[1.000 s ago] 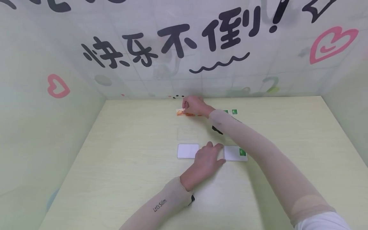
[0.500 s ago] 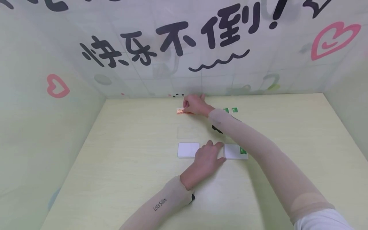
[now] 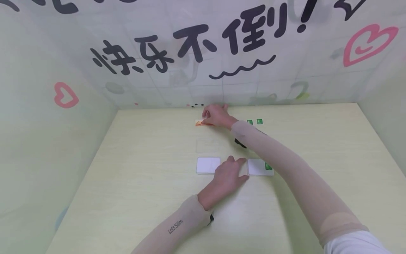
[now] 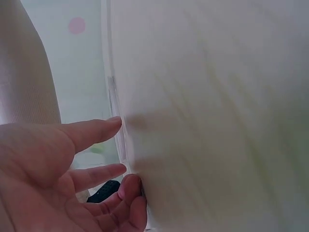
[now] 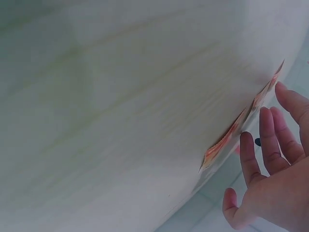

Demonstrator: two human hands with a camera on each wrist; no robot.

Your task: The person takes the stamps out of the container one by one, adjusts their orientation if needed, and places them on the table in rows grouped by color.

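Observation:
At the back of the table in the head view, my right hand [image 3: 217,114] has its fingertips at a row of small orange, stamp-like paper pieces [image 3: 199,123]. The right wrist view shows the pieces' curled edges [image 5: 224,145] lifting off the tabletop, with relaxed fingers touching or close to them; no firm pinch shows. Nearer the front, my left hand [image 3: 226,178] rests between two white cards. Its thumb and forefinger reach the left edge of the right-hand white card [image 3: 256,167], which bears a green stamp [image 3: 268,165] at its corner. The left-hand white card [image 3: 207,165] is partly covered.
Two small green stamps [image 3: 254,122] lie to the right of the right hand, near the back wall. A faint clear rectangle [image 3: 207,145] lies between the back row and the white cards. A white, printed wall [image 3: 177,91] bounds the pale wooden table [image 3: 142,158].
Both hands stay in nearly the same place, and the cards and stamps lie as before. Only the head view has shifted slightly.

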